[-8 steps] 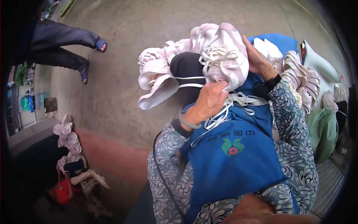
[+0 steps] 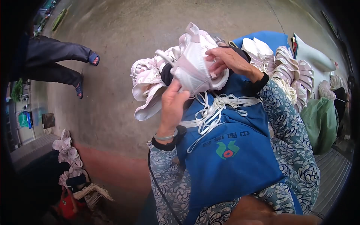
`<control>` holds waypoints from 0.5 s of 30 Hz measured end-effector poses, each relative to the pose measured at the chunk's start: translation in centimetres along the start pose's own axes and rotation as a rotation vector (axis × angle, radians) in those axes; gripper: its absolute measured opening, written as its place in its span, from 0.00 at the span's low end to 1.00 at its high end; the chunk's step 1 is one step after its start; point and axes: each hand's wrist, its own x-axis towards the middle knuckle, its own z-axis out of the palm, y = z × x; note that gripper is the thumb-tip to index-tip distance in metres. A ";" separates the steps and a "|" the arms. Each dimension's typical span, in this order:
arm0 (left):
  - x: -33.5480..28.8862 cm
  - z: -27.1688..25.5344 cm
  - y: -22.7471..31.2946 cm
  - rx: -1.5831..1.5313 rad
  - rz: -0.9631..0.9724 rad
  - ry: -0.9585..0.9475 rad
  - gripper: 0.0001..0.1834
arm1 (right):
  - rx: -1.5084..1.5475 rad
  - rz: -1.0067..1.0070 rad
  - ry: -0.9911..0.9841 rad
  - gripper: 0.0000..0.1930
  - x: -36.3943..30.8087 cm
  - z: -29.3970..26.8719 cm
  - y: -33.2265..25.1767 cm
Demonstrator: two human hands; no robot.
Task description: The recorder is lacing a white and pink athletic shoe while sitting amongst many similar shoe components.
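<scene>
From here I read upper [image 2: 193, 73] as matt fabric; laces [image 2: 210, 117], soft matt cloth. Apron [image 2: 234, 170]: cloth, dull, creased. Bangle [image 2: 165, 138]: smooth, metal-looking, slight sheen. Bag [image 2: 319, 122]: thin plastic by look, wrinkled. Floor [image 2: 112, 93]: matt, concrete-like.

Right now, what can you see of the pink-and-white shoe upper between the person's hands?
The shoe upper is white with pale pink panels, and looks like soft, thin fabric with overlays. It is bent rather than flat, with a narrow tab rising at its far end. The left hand grips its lower left edge; the right hand's fingers reach over its right side. It is held just beyond the white laces on the blue apron.
</scene>
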 end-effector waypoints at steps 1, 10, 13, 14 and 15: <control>-0.3 -0.5 0.0 -0.226 -0.017 0.099 0.17 | -0.105 -0.055 -0.016 0.25 -0.4 -0.5 -0.1; -7.7 -11.7 -6.0 0.047 -0.300 0.475 0.07 | -0.233 0.024 -0.053 0.25 0.4 0.1 -0.6; -6.6 -12.0 -6.5 0.040 -0.217 0.413 0.08 | -0.501 -0.190 -0.033 0.23 -0.1 1.9 -2.0; -6.5 -12.1 -5.6 0.049 -0.171 0.385 0.08 | -0.573 -0.219 -0.040 0.26 0.0 3.3 -2.3; -6.3 -12.1 -4.6 0.111 -0.222 0.399 0.09 | -0.568 -0.242 -0.057 0.28 0.2 4.7 -2.5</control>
